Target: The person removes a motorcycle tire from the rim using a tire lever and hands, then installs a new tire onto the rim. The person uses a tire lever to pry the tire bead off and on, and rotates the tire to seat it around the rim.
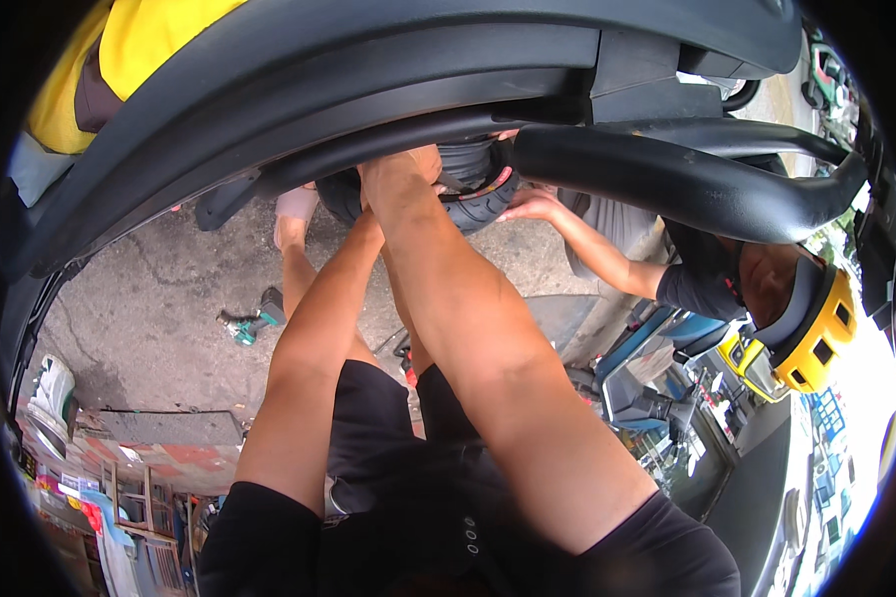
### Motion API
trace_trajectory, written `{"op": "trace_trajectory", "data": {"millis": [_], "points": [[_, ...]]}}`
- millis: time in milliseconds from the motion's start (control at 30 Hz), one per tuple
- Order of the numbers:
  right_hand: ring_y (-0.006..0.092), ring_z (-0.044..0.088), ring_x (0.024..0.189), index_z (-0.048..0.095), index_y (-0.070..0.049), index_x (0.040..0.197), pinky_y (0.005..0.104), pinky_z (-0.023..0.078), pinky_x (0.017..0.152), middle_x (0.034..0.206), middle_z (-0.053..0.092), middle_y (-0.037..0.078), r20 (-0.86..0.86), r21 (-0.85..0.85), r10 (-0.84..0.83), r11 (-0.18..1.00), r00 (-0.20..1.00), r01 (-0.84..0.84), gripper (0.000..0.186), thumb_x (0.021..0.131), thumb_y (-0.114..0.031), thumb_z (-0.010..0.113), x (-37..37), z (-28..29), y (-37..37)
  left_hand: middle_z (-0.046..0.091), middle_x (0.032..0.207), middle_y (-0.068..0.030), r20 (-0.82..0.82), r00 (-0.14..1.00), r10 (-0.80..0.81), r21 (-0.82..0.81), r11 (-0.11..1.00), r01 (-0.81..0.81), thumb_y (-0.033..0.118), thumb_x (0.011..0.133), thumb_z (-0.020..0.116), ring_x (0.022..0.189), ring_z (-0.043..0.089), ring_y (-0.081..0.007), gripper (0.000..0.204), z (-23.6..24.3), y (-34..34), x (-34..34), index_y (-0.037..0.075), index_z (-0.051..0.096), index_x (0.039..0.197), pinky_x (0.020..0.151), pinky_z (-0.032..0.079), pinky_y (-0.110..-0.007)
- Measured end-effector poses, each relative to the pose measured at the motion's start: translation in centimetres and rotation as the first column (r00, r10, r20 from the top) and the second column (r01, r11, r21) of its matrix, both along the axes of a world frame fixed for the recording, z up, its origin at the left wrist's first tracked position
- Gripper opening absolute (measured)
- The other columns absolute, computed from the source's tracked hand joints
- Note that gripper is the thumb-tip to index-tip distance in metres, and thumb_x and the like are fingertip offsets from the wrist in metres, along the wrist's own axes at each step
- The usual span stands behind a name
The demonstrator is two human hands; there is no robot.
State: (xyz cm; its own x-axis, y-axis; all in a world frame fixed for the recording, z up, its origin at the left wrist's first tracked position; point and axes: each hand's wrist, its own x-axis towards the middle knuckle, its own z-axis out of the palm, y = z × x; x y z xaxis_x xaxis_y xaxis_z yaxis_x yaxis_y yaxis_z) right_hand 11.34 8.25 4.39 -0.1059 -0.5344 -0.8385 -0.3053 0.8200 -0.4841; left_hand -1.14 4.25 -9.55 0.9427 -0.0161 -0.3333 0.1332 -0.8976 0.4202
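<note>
My right hand point(403, 167) is curled at the black tyre and wheel point(478, 207), just beneath the curved black bar point(338, 154) of a vehicle; what its fingers grip is hidden. My left hand point(371, 214) reaches to the same wheel behind my right forearm, its fingers out of sight. A co-worker's hand point(528, 206) touches the lower right side of the tyre. Above, broad black plastic trim point(388, 70) and a thick black tube point(677, 174) span the view.
A green power drill point(259, 318) lies on the stained concrete ground point(139, 308) at left. The co-worker in yellow headgear point(811, 328) crouches at right beside blue and black equipment point(647, 378). Yellow fabric point(139, 40) is at upper left; wooden racks point(144, 507) stand at lower left.
</note>
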Motion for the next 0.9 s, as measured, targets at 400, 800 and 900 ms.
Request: {"op": "trace_trajectory", "data": {"millis": [400, 800, 900], "points": [[0.0065, 0.036, 0.046, 0.05, -0.005, 0.082, 0.0192, 0.031, 0.04, 0.069, 0.045, -0.001, 0.141, 0.402, 0.245, 0.871, 0.959, -0.282, 0.023, 0.099, -0.006, 0.035, -7.7, 3.8, -12.3, 0.033, 0.159, -0.0186, -0.24, 0.967, 0.086, -0.177, 0.975, -0.131, 0.058, 0.069, 0.088, 0.151, 0.024, -0.0402, 0.114, 5.0, 0.4, 2.4, 0.01, 0.033, 0.157, 0.12, 0.026, -0.059], [0.0079, 0.041, 0.046, 0.044, 0.009, 0.102, 0.0218, 0.038, 0.038, 0.073, 0.051, 0.003, 0.229, 0.64, -0.099, 0.765, 0.968, -0.073, 0.021, 0.104, -0.008, 0.032, -9.0, 5.9, -18.5, 0.031, 0.16, -0.0167, -0.223, 0.967, 0.123, -0.157, 0.975, -0.16, 0.058, 0.064, 0.091, 0.151, 0.025, -0.0391, 0.115, 6.3, 0.6, 2.7, 0.009, 0.038, 0.153, 0.114, 0.037, -0.057], [0.0081, 0.041, 0.047, 0.043, 0.012, 0.108, 0.0221, 0.038, 0.039, 0.074, 0.051, 0.003, 0.233, 0.671, -0.161, 0.741, 0.959, -0.039, 0.024, 0.104, -0.008, 0.031, -9.3, 6.2, -19.2, 0.037, 0.157, -0.0197, -0.234, 0.965, 0.116, -0.124, 0.981, -0.148, 0.061, 0.065, 0.09, 0.147, 0.032, -0.0411, 0.115, 6.3, 0.4, 3.1, 0.009, 0.037, 0.154, 0.114, 0.039, -0.055]]}}
